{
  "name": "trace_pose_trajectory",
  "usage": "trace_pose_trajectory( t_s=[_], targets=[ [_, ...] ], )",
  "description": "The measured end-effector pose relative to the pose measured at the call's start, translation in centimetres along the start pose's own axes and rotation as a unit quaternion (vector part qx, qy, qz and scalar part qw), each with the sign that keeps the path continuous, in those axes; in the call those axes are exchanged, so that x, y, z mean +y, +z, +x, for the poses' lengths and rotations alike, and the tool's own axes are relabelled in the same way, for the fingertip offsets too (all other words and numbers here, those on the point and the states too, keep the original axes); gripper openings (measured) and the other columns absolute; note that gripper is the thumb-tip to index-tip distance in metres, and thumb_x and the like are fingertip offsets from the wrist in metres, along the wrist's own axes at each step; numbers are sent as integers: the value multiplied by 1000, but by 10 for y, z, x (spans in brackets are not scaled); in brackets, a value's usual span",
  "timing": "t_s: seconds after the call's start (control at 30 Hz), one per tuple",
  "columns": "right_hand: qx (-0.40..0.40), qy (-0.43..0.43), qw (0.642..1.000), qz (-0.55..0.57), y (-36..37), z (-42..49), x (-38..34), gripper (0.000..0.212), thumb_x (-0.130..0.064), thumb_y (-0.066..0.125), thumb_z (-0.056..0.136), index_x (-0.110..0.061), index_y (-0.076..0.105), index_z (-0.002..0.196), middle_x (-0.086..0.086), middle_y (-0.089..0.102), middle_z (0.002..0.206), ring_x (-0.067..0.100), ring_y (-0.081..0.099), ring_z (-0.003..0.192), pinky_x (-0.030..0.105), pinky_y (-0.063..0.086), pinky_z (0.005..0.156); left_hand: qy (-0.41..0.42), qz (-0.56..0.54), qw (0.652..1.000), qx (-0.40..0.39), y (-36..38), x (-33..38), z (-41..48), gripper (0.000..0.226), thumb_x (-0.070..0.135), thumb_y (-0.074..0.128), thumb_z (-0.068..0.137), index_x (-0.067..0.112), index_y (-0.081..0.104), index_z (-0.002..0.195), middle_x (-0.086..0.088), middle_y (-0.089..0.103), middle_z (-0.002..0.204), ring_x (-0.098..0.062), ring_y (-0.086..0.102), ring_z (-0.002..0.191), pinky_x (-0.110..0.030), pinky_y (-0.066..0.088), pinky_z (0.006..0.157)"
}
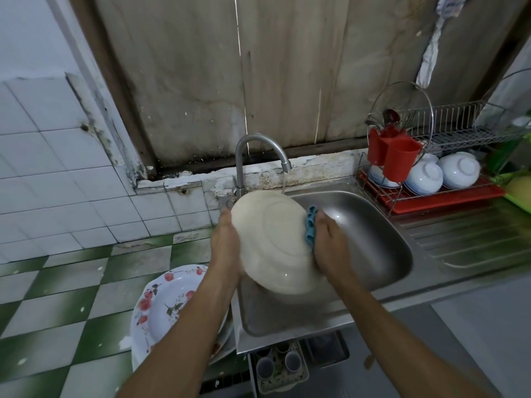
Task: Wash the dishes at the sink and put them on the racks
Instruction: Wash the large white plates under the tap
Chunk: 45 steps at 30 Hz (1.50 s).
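Left hand [227, 239] curls round the left rim of the plate [273, 242], tilted over the sink [373, 225]. Right hand [330, 245] clutches a blue sponge [311, 225] against its right edge. Stiff, breakable, probably slick when wet: grip the rim. Rack [448, 133] far right.

A cream plate [275, 239] hangs tilted over the sink [373, 225], underside up (foot ring showing), a blue scrubber [311, 225] against its right rim. Left of the sink lie flowered plates [161, 305], perhaps stacked; right of it, white bowls [424, 178] sit upturned in the rack [459, 130].
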State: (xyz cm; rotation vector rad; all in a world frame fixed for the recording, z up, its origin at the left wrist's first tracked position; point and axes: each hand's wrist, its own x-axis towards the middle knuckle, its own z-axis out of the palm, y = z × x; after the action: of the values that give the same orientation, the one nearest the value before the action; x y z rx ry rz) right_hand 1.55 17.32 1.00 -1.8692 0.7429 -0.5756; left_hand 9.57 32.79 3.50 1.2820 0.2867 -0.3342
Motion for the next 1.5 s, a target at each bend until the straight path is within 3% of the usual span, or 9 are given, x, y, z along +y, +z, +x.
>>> trace_pose_trajectory(
  t_s=[0.2, 0.37, 0.5, 0.6, 0.73, 0.87, 1.0, 1.17, 1.5],
  targets=[
    [-15, -268, 946, -182, 36, -70, 26, 61, -49, 11, 107, -19, 32, 156, -1, 30, 164, 21, 15, 155, 41, 10, 125, -77, -131, 984, 91, 12, -9, -3, 31, 31, 38, 103, 11, 61, 99, -10, 65, 84, -28, 62, 73, -32, 52, 63],
    [-88, -434, 849, -287, 40, -49, -16, 54, -35, 26, 106, -9, 60, 138, 7, 56, 146, 29, 42, 143, 45, 29, 118, -30, -23, 995, -90, 8, -19, -14, 49, 43, 37, 107, 5, 67, 113, -14, 76, 99, -27, 72, 96, -34, 56, 80],
    [-137, -379, 871, -281, 16, -8, -61, 50, -38, 23, 110, -17, 56, 141, 3, 56, 147, 21, 41, 143, 33, 28, 115, 7, 50, 986, -161, 1, -8, -3, 55, 54, 35, 105, 13, 70, 116, -17, 76, 104, -29, 74, 93, -36, 58, 74],
    [-119, -211, 947, -211, -7, 28, -56, 46, -40, 28, 110, -20, 68, 118, 8, 70, 117, 28, 62, 110, 32, 40, 83, 22, 89, 988, -120, 2, 3, -8, 55, 57, 39, 103, 14, 74, 105, -14, 77, 92, -29, 75, 77, -35, 57, 62],
    [-70, -24, 995, -70, -12, 18, -23, 46, -45, 28, 109, -20, 65, 117, 3, 62, 107, 23, 58, 103, 33, 39, 87, -12, 7, 1000, -15, -3, 1, -3, 40, 52, 52, 99, 18, 71, 107, -5, 75, 87, -25, 71, 75, -32, 54, 55],
    [18, -103, 993, -52, 10, -37, 5, 44, -40, 24, 110, -20, 56, 132, -2, 59, 121, 22, 55, 120, 32, 40, 95, -65, -123, 987, 77, 2, -9, 5, 33, 38, 45, 102, 13, 65, 111, -7, 69, 92, -28, 65, 80, -36, 54, 65],
    [-43, -289, 928, -229, 34, -65, 12, 63, -47, 11, 107, -14, 41, 151, 4, 40, 158, 27, 26, 151, 45, 18, 122, -70, -132, 985, 85, 12, -8, -8, 32, 30, 39, 104, 9, 62, 95, -9, 63, 81, -27, 60, 71, -34, 51, 67],
    [-130, -428, 838, -312, 35, -34, -30, 58, -40, 19, 107, -11, 50, 147, 6, 45, 155, 27, 29, 150, 48, 24, 121, -31, -37, 987, -155, 11, -17, -7, 49, 43, 40, 104, 7, 65, 125, -17, 71, 118, -28, 69, 109, -39, 53, 94],
    [-103, -36, 994, -20, -41, 27, -32, 57, -67, 40, 98, -21, 73, 107, 3, 73, 105, 26, 65, 107, 42, 47, 93, 18, 108, 980, -164, -17, 18, 3, 66, 78, 39, 90, 27, 73, 115, -15, 76, 107, -40, 72, 99, -63, 55, 88]
  ],
)
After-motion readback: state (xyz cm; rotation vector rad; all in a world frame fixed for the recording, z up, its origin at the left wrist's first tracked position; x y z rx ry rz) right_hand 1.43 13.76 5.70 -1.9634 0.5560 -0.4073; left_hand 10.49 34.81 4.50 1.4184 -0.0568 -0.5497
